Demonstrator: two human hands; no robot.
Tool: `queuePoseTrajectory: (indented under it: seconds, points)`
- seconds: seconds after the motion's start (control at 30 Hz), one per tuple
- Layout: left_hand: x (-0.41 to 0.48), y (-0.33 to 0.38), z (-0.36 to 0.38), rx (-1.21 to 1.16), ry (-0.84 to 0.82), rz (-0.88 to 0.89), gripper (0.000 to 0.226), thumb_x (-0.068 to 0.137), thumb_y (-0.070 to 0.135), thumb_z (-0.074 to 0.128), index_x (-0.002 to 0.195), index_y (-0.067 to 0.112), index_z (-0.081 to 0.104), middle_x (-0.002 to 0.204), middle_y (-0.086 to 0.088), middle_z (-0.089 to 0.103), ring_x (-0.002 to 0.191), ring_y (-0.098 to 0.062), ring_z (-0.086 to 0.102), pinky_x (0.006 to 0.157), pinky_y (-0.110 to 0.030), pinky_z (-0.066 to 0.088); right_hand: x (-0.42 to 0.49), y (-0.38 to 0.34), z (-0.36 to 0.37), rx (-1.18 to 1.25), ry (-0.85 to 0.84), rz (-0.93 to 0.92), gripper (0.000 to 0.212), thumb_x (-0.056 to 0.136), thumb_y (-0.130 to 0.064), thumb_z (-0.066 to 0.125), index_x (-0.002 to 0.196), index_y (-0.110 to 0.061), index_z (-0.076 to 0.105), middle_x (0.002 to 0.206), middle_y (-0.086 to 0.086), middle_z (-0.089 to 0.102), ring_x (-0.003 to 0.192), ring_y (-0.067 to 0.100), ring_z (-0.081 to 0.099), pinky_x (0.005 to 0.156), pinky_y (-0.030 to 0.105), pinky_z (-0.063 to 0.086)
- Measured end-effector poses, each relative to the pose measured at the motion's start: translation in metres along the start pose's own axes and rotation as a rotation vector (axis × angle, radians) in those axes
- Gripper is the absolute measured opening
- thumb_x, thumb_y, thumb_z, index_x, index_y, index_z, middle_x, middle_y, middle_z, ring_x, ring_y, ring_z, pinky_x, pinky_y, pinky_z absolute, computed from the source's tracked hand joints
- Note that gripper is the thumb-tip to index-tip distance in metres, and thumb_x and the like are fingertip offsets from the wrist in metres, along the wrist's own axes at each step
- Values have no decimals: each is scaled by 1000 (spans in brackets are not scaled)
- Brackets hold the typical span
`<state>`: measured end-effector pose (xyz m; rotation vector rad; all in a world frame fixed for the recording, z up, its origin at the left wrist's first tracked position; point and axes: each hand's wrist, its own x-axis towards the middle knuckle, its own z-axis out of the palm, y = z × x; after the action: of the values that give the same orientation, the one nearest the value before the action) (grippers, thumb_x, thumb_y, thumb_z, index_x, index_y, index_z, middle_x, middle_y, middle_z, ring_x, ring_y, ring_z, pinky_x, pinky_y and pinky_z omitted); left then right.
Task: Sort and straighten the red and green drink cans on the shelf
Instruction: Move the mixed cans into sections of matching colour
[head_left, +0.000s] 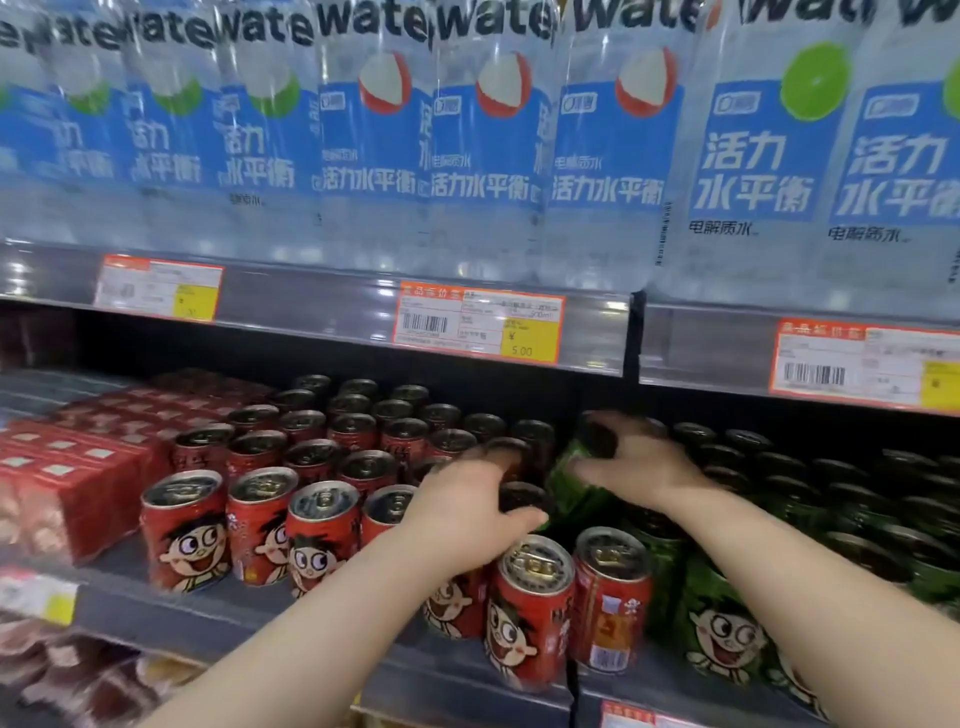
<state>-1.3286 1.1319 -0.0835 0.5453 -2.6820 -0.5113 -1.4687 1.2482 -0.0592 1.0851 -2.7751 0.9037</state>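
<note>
My left hand (467, 499) reached over the red cans (187, 525) on the shelf (249, 613), its fingers and thumb curled round a dark-topped can (522, 496) in the middle of the rows; I could not tell that can's colour, as my hand covered its side. My right hand (644, 460) gripped a green can (574, 480) from above, fingers hooked over its top, and the can leaned to the left, just beside the can in my left hand. The red cans stood in rows on the left and middle of the shelf, most showing the cartoon face to the front, though one at the front edge (610, 608) was turned so its barcode faced out. It touched the green cans (722, 623), which filled the right part of the shelf back into the shadow. Red cartons (78, 483) were stacked at the far left, next to the red cans. On the shelf above stood large water bottles (613, 156) with blue labels, and price tags (478, 327) were clipped along its front rail.
</note>
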Motion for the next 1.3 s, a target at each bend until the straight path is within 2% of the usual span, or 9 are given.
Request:
queuePoseTrajectory:
  seconds: [0.17,0.33,0.4,0.53,0.67,0.77,0.87,1.0,1.3]
  points:
    - [26,14,8,-253,-35,-36,89,70,53,71,142,23,28,141,-4,45,127,-22,44,104,-33,39,-15,10,-18,800,79,235,35,80,-33,68,111,-18,62,111,4,64,99,19,61,76,29,51]
    - [37,36,19,-708,-70,27,43,70,31,79,103,29,51,105,7,64,101,-14,61,90,-26,48,-31,23,-24,1158,-17,381,22,91,-31,53,103,-15,59,105,10,65,95,21,62,70,34,53]
    - [34,50,21,-797,-44,67,47,66,28,82,100,27,49,96,11,63,91,-6,61,82,-19,48,-37,34,-28,1120,-23,394,28,93,-32,46,112,-15,58,111,10,65,101,23,61,72,36,53]
    - [35,83,27,-847,-22,105,57,60,24,85,104,27,50,105,3,64,96,-11,60,91,-29,49,-51,58,-50,892,77,307,34,85,-21,57,118,-13,58,112,10,66,105,25,62,94,41,49]
    - [36,119,41,-701,-45,195,68,58,35,84,119,21,56,117,0,62,108,-16,58,97,-33,47,-81,75,-83,397,-93,-71,81,61,-24,70,134,-31,37,119,-15,56,108,-1,54,92,11,42]
    - [32,150,51,-710,-83,271,72,60,42,79,125,24,53,122,2,60,111,-14,57,100,-34,44,-94,90,-95,201,76,-93,84,67,-20,81,135,-29,33,114,-20,53,99,-10,53,79,-5,37]
    - [28,171,54,-727,-198,335,79,58,58,67,130,32,46,127,4,57,111,-12,57,100,-36,45,-112,110,-109,263,272,-34,67,66,-16,82,120,-25,44,100,-17,60,84,-13,57,68,-2,41]
    - [30,164,55,-590,-236,331,43,82,43,63,122,30,55,119,4,62,104,-10,59,94,-28,47,-137,148,-126,153,411,181,73,63,-21,83,124,-24,43,101,-5,59,88,11,57,76,21,41]
    - [10,144,83,122,-215,374,48,87,49,51,129,27,48,131,1,50,119,-21,47,99,-38,41,-142,204,-81,125,204,377,85,63,-24,84,132,-13,36,110,-2,51,99,16,52,84,29,46]
